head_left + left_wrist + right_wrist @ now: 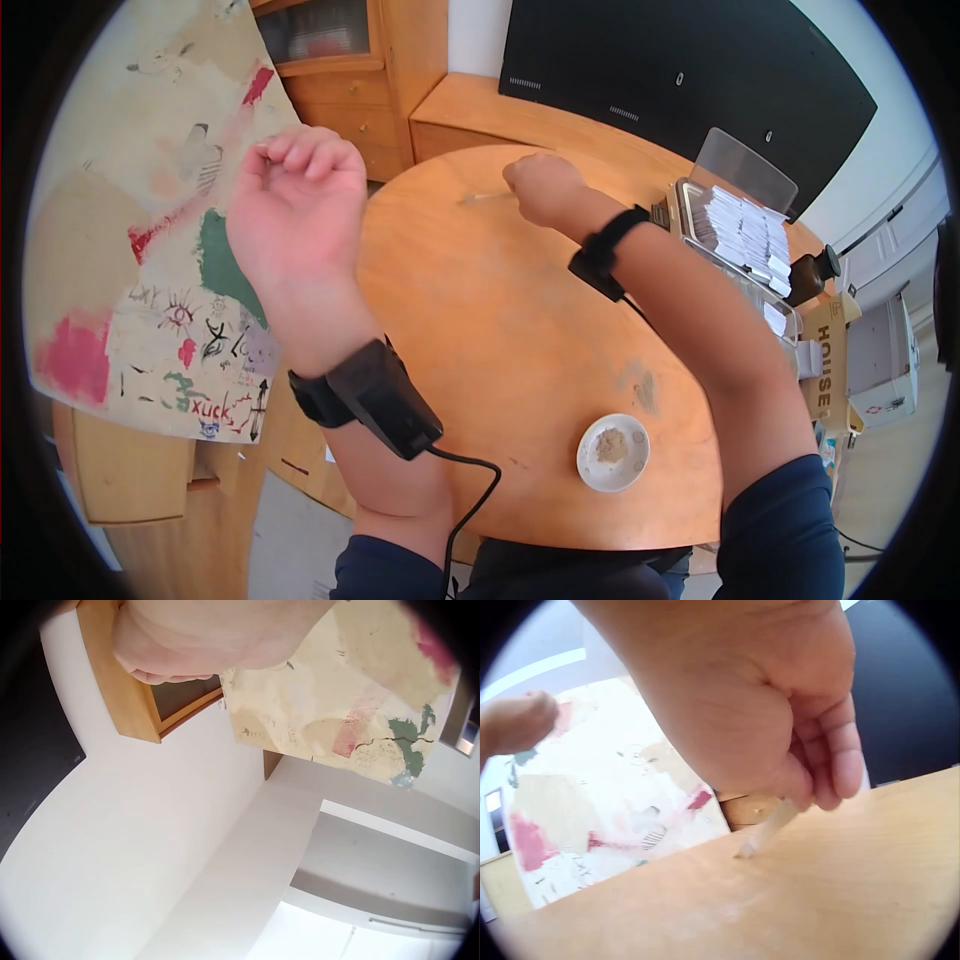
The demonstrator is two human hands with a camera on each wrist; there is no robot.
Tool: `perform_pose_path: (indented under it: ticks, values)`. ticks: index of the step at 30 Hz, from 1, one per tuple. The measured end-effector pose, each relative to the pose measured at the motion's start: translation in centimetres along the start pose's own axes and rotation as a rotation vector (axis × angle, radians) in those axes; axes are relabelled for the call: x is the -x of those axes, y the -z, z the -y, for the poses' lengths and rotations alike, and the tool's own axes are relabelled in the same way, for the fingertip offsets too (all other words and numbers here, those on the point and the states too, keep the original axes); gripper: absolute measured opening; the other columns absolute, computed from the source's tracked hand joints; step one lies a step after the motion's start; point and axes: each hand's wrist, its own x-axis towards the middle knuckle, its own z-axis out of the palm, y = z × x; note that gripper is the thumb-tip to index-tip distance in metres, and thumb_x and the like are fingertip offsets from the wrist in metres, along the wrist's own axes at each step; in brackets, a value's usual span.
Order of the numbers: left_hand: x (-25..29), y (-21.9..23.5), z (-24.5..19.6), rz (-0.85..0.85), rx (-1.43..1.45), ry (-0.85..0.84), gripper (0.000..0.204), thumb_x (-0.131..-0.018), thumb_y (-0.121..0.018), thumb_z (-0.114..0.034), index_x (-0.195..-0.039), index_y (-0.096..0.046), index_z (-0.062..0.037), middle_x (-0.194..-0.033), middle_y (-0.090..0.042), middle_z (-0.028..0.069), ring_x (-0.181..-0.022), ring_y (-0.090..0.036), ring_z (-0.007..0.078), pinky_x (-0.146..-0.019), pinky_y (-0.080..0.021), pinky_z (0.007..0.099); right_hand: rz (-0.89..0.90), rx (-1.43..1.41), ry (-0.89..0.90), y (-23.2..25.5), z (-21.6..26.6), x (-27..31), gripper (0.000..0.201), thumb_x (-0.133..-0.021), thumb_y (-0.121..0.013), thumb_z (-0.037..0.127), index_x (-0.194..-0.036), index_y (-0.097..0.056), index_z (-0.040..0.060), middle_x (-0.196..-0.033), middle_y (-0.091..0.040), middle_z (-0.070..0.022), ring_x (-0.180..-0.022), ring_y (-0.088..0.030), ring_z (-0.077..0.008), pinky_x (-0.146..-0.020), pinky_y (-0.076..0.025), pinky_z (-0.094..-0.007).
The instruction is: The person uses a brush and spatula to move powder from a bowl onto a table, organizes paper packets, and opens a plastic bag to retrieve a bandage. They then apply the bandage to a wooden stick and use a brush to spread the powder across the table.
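Note:
At the far side of the round wooden table [470,330], my right hand [548,190] pinches a short, pale, translucent stick [769,831] between thumb and fingertips. Its brownish free end points down and left, close over the tabletop in the right wrist view; the other end is hidden by the fingers. My left hand [298,200] is raised to the left of the table, palm up, fingers loosely curled and nothing visible in it. A small white bowl [632,470] with beige powder [610,446] stands near the table's front edge.
A painted board [110,250] leans at the left. Behind the table is a wooden cabinet [420,60] and a large black screen [680,80]. On the right are a box of white papers [740,235], a dark bottle [812,272] and a cardboard box [828,360].

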Motion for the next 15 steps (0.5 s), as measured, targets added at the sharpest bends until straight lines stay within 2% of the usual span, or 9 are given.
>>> perform_pose_path:
  ticks: [2,4,5,7,8,9,11,13,15]
  values:
    - [-0.5,0.4,-0.7,-0.007,0.009,-0.025,0.015,-0.093,-0.039,-0.014,-0.08,-0.045,-0.0087,-0.073,-0.044,0.0009,-0.063,-0.04,0.0141,-0.058,-0.033,0.0284,0.089,-0.003,0.057,1.4,1.1,2.8,0.017,-0.078,-0.053,0.0,-0.091,-0.064,0.0017,-0.091,-0.067,-0.0166,-0.088,-0.063,-0.0351,-0.079,-0.052,-0.0409]
    - [-1.5,1.8,-0.6,-0.033,-0.121,-0.05,0.016,-0.092,-0.041,-0.015,-0.078,-0.046,-0.0093,-0.073,-0.045,0.0011,-0.063,-0.04,0.014,-0.056,-0.032,0.028,-0.148,-0.238,-0.119,2.3,1.2,5.2,0.01,-0.082,-0.056,0.001,-0.089,-0.062,-0.0009,-0.083,-0.067,-0.015,-0.08,-0.065,-0.0294,-0.073,-0.054,-0.0361]
    - [-1.7,2.4,0.1,-0.015,-0.121,-0.047,0.016,-0.092,-0.041,-0.015,-0.078,-0.046,-0.0093,-0.073,-0.045,0.0011,-0.063,-0.04,0.014,-0.056,-0.032,0.028,-0.166,-0.234,-0.12,2.7,1.1,5.8,0.01,-0.082,-0.056,0.001,-0.089,-0.062,-0.0009,-0.083,-0.067,-0.015,-0.08,-0.065,-0.0294,-0.073,-0.054,-0.0361]
    - [-2.3,3.5,2.0,-0.064,-0.385,0.012,0.017,-0.091,-0.047,-0.019,-0.077,-0.048,-0.0105,-0.074,-0.048,0.0011,-0.066,-0.044,0.0138,-0.057,-0.035,0.0287,-0.089,-1.204,-0.452,2.5,0.9,6.6,0.006,-0.086,-0.06,0.004,-0.088,-0.06,-0.001,-0.08,-0.065,-0.0119,-0.072,-0.065,-0.0203,-0.064,-0.055,-0.0297]
    - [-2.2,3.5,3.9,-0.183,-0.613,-0.011,0.016,-0.091,-0.051,-0.022,-0.081,-0.052,-0.0094,-0.075,-0.051,0.0006,-0.068,-0.047,0.0134,-0.059,-0.037,0.029,-0.168,-1.484,-0.403,1.8,0.8,6.9,0.01,-0.087,-0.061,0.007,-0.091,-0.059,-0.0016,-0.078,-0.065,-0.0122,-0.065,-0.064,-0.0168,-0.057,-0.053,-0.0271]
    - [-1.8,3.8,6.3,-0.313,-0.842,-0.036,0.017,-0.09,-0.054,-0.025,-0.085,-0.056,-0.0084,-0.077,-0.053,0.0,-0.071,-0.05,0.013,-0.06,-0.039,0.0293,-0.181,-1.49,-0.397,2.3,1.0,7.6,0.01,-0.087,-0.061,0.007,-0.091,-0.059,-0.0016,-0.078,-0.065,-0.0122,-0.065,-0.064,-0.0168,-0.057,-0.053,-0.0271]
    - [-0.5,5.3,9.0,-0.183,-1.314,0.11,0.02,-0.089,-0.06,-0.029,-0.088,-0.061,-0.0092,-0.08,-0.06,-0.0003,-0.075,-0.057,0.0112,-0.062,-0.041,0.0263,-0.23,-1.691,-0.371,3.1,2.0,9.3,0.008,-0.089,-0.061,0.006,-0.092,-0.057,-0.0009,-0.081,-0.064,-0.0094,-0.069,-0.063,-0.0152,-0.061,-0.054,-0.0242]
    - [1.3,5.6,10.5,-0.089,-1.373,0.294,0.021,-0.09,-0.06,-0.028,-0.095,-0.062,-0.0072,-0.083,-0.062,0.0,-0.075,-0.059,0.0109,-0.064,-0.044,0.0246,-0.233,-1.733,-0.341,3.5,2.8,10.3,0.009,-0.089,-0.06,0.006,-0.091,-0.057,-0.0026,-0.08,-0.063,-0.0109,-0.068,-0.063,-0.0159,-0.06,-0.054,-0.0249]
    - [2.1,5.9,10.7,-0.032,-1.383,0.312,0.02,-0.092,-0.058,-0.025,-0.097,-0.062,-0.0061,-0.085,-0.063,0.001,-0.076,-0.059,0.0108,-0.066,-0.045,0.0239,-0.227,-1.784,-0.297,3.3,3.5,10.6,0.01,-0.09,-0.059,0.005,-0.091,-0.056,-0.0043,-0.079,-0.063,-0.0123,-0.066,-0.063,-0.0166,-0.059,-0.053,-0.0257]
